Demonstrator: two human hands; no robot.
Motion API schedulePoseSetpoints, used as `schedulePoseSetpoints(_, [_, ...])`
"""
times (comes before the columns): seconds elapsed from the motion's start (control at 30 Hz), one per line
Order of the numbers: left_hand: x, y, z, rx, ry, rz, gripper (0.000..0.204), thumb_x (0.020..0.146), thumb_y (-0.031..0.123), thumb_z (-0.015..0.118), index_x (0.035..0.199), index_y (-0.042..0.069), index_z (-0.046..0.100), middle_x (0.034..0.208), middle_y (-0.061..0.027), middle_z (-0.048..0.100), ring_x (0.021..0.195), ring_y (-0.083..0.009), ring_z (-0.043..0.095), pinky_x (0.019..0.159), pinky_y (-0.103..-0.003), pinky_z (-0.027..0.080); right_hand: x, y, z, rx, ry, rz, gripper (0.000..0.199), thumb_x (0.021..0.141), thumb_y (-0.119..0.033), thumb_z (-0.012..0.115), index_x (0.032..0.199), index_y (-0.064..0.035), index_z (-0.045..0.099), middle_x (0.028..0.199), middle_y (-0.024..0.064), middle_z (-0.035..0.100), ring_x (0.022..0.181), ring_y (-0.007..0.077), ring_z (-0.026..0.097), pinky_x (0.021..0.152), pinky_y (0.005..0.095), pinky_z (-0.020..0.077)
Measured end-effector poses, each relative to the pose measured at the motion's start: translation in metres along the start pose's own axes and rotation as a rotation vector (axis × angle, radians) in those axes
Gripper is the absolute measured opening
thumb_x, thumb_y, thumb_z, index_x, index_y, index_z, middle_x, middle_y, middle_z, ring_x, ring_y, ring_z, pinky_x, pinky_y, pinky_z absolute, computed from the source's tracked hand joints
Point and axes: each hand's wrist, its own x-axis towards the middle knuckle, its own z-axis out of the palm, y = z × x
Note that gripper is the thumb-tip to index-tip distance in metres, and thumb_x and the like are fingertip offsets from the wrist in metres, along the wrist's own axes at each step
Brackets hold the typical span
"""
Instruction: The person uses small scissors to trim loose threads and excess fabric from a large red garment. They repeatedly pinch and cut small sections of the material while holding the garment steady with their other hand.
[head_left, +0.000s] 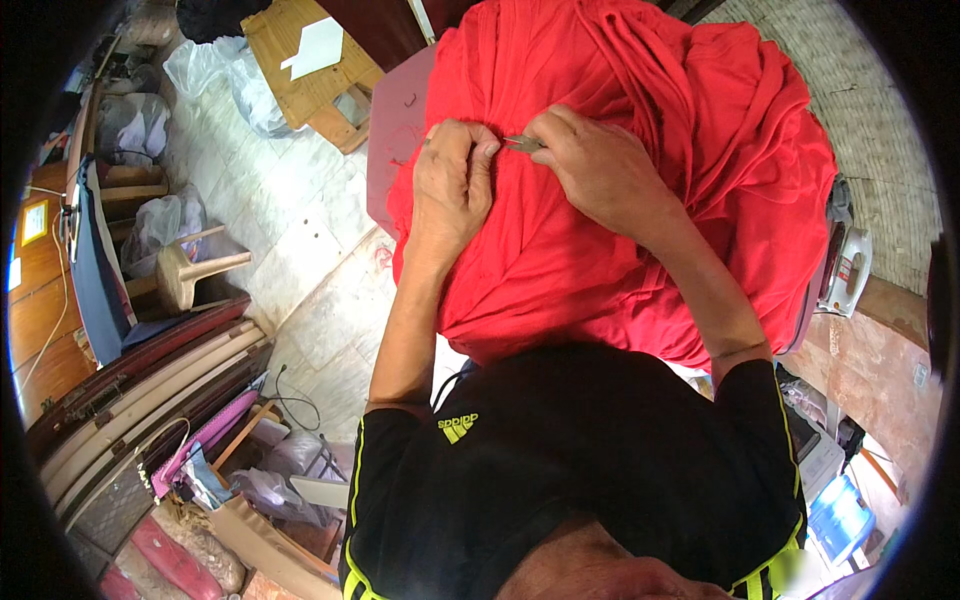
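A large red cloth (pixel 540 230) lies heaped in folds in front of me. My left hand (pixel 455 178) is closed at the cloth's left part, thumb and fingers pinching a bit of it. My right hand (pixel 595 165) is closed on a small pointed metal tool (pixel 524 143), perhaps thread snips. Its thin tip points left, toward my left thumb, with a short gap between the two hands. The tool's back end is hidden inside my right fingers. Whether the tip touches the cloth is too small to tell.
Beneath the cloth is a mauve tabletop (pixel 385 150), with loose red threads near its left edge. A white iron-like appliance (pixel 850 272) stands at the right. To the left are a wooden stool (pixel 275 60), a beige plastic stool (pixel 185 275) and plastic bags (pixel 250 90) on the tiled floor.
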Motion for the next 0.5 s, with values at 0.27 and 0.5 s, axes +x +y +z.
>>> schedulePoseSetpoints(0.27, [-0.005,0.003,-0.012,-0.11,-0.017,-0.187,0.014,0.087,0.001,0.068,0.1,0.0,0.063,0.09,-0.0159,0.062,0.082,-0.0338,0.06,0.075,-0.037,0.048,0.001,0.009,0.003,0.165,0.045,-0.016,0.018,0.098,-0.021,0.056,0.105,-0.0038,0.056,0.095,0.0167,0.063,0.092,0.0372,0.066,0.08,0.0483,0.0517])
schedulePoseSetpoints(0.5, [-0.002,-0.008,-0.018,-0.126,-0.174,-0.024,0.013,0.088,0.004,0.068,0.101,0.001,0.067,0.084,-0.0137,0.061,0.077,-0.0306,0.059,0.07,-0.036,0.047,0.001,0.011,-0.004,0.404,-0.043,0.054,0.019,0.097,-0.019,0.057,0.109,-0.0027,0.056,0.103,0.0178,0.064,0.098,0.0384,0.063,0.085,0.0466,0.0494])
